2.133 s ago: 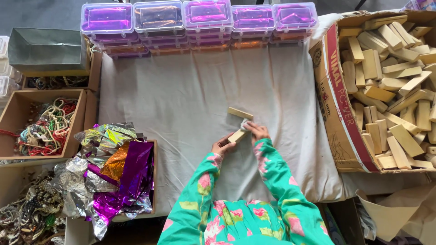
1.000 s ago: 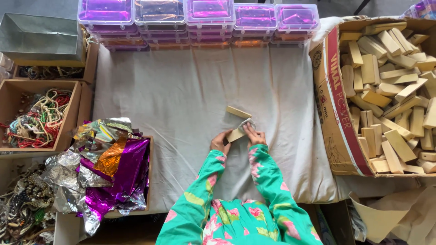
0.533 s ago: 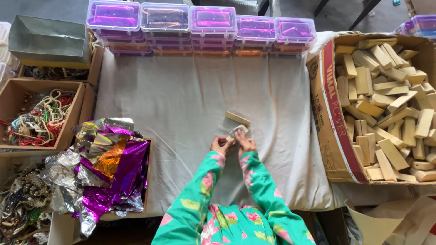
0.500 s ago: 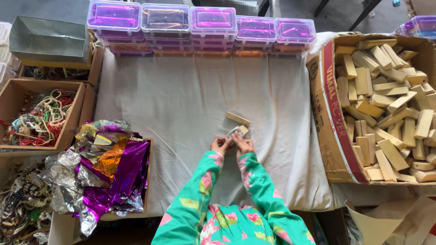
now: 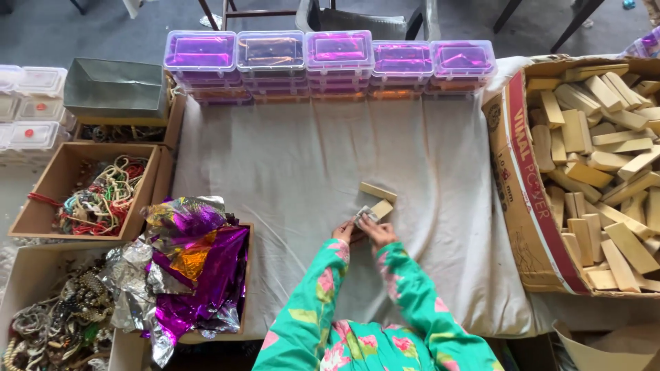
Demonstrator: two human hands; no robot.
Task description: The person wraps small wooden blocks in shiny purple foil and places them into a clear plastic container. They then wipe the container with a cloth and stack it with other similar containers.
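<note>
On cloth-covered surface (image 5: 289, 172): both hands at one wooden block (image 5: 379, 208).
Left hand (image 5: 342, 231) and right hand (image 5: 377, 231) each hold a closed grip on it; wrapping wants firm, even tension.

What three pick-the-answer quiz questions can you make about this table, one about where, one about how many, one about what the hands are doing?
1. Where is the big cardboard box of wooden blocks?
A. right side
B. left side
C. under the cloth

2. How many purple-lidded boxes are across the back row?
A. two
B. five
C. nine

3. What are the hands doing?
A. resting flat
B. holding a small wooden block
C. lifting foil

Answers: 1 A, it fills the right edge. 2 B, five lids sit side by side. 3 B, the left hand and right hand meet around it on the white cloth.
</note>
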